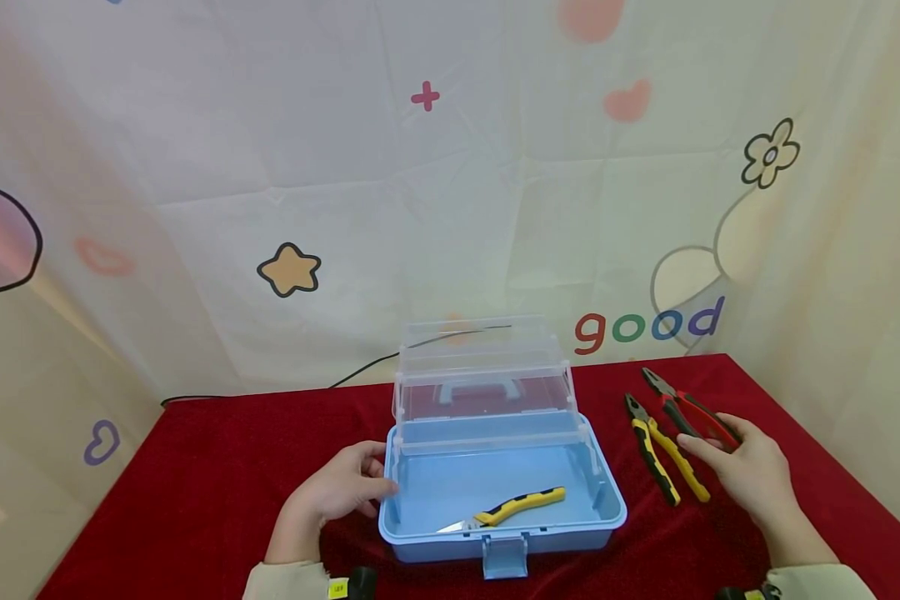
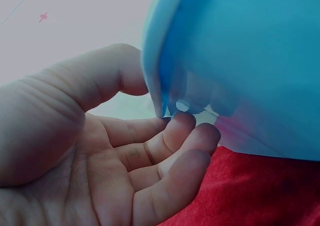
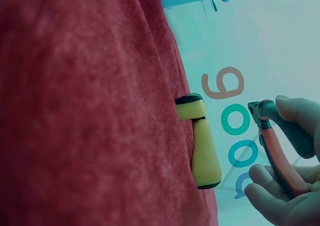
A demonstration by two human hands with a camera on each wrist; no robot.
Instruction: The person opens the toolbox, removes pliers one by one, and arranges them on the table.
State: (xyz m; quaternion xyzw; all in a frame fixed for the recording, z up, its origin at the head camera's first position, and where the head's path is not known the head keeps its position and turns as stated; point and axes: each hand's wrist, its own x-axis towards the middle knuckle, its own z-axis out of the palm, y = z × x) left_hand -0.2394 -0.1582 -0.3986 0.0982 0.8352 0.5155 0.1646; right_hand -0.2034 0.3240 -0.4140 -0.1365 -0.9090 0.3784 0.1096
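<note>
A light blue toolbox (image 1: 570, 542) stands on the table, its clear lid (image 1: 487, 392) raised at the back. My left hand (image 1: 341, 483) grips its left rim, the thumb on the rim and the fingers outside; the left wrist view shows the same pinch on the blue wall (image 2: 240, 76). Inside lies a tool with yellow and black handles (image 1: 521, 505) and a pointed metal end. To the right, my right hand (image 1: 757, 467) holds red-and-black-handled pliers (image 1: 708, 417) by the handles, their jaws toward the back. Beside them lie yellow-and-black-handled pliers (image 1: 652, 450), handles spread.
Dark red cloth (image 1: 217, 475) covers the table. A patterned pale curtain (image 1: 465, 208) hangs behind it, and a thin black cable (image 1: 367, 367) runs along the back edge. The toolbox's latch (image 1: 505, 557) hangs down at the front.
</note>
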